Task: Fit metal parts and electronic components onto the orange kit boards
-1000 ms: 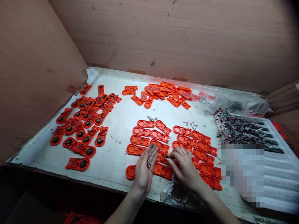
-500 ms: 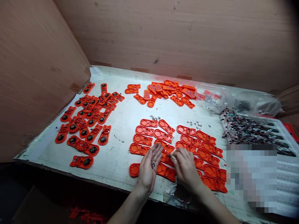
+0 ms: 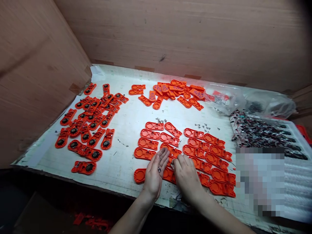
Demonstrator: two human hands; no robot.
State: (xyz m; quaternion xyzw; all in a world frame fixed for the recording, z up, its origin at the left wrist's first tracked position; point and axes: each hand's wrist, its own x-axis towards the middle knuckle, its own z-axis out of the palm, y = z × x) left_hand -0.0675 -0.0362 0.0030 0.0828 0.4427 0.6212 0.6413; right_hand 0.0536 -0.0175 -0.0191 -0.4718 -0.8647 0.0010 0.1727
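Observation:
My left hand [image 3: 154,177] is palm up and slightly cupped, with a few small shiny metal pieces [image 3: 159,169] lying in it. Its fingertips reach over an orange plastic shell [image 3: 168,150]. Just to the right, my right hand [image 3: 186,174] is closed in a pinch, low over the shells beside the left fingers. What its fingertips hold is hidden. Around both hands lie rows of open orange shells [image 3: 145,153], each with a round recess at one end. Some carry small metal bits at the narrow end.
At left are orange shells with dark round parts [image 3: 89,167]. More shells [image 3: 185,102] are heaped at the back, near loose metal pieces [image 3: 202,126]. Wired parts [image 3: 263,136] fill a white tray on the right, below clear bags [image 3: 270,105]. Cardboard walls [image 3: 170,35] enclose the table.
My right hand has moved slightly left, closer to the left fingers. The small item at its fingertips is now hidden. My left hand stays nearly in place.

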